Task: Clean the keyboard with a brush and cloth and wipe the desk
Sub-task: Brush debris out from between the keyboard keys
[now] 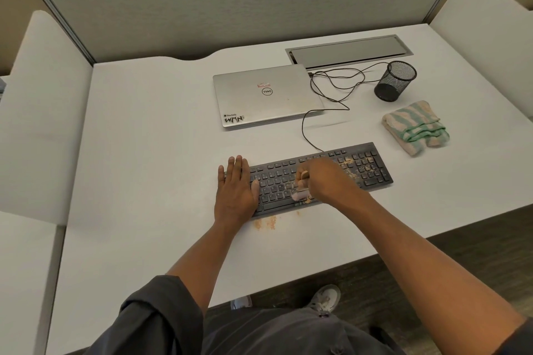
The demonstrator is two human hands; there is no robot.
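A black keyboard (357,166) lies on the white desk (150,153), with tan crumbs over its right keys. My left hand (235,190) rests flat on the keyboard's left end, fingers straight. My right hand (323,179) grips a small wooden-handled brush (301,186), whose pale bristles touch the keys near the keyboard's front middle. More tan crumbs (265,222) lie on the desk just in front of the keyboard. A folded green-and-beige striped cloth (415,127) sits to the right, behind the keyboard.
A closed silver laptop (265,95) lies behind the keyboard, with a black cable (331,89) looping from it. A black mesh pen cup (395,81) stands at the back right, beside a grey cable hatch (349,50). Padded dividers flank the desk.
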